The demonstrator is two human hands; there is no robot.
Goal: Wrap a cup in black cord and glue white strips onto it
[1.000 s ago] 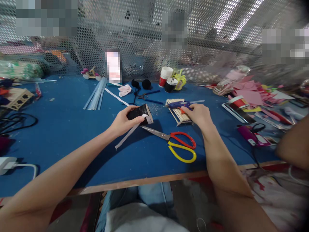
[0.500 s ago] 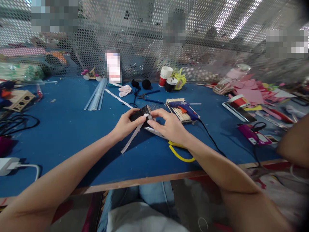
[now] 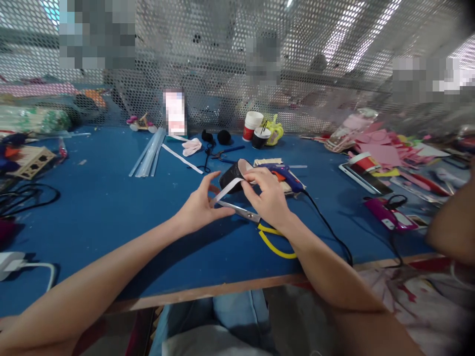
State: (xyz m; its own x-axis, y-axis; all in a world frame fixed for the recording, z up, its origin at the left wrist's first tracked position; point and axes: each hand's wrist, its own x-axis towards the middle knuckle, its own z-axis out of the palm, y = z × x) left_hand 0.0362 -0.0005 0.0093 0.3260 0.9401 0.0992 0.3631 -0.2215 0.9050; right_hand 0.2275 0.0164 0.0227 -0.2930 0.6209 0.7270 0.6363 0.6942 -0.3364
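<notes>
My right hand [image 3: 267,194] grips the rim of a black cup [image 3: 230,179], pinching one end of a white ribbon [image 3: 229,189] against it. The cup lies tilted, its pale inside facing right. My left hand [image 3: 200,206] is spread, thumb and fingers apart, around the ribbon's lower part at the left of the cup. Scissors with yellow handles [image 3: 272,251] lie on the table just below, partly hidden by my right hand and forearm.
Behind my right hand, a blue glue gun [image 3: 295,179] rests on light sticks. Farther back are pliers [image 3: 222,154], black yarn [image 3: 224,137], paper cups [image 3: 253,124], clear glue sticks [image 3: 147,157] and a lit phone [image 3: 175,112]. A person's arm [image 3: 451,222] is at the right edge.
My left hand has let go of the cup and opened, moving down and left. The cup has shifted right in my right hand, its opening turned more to the right. More of the scissors shows.
</notes>
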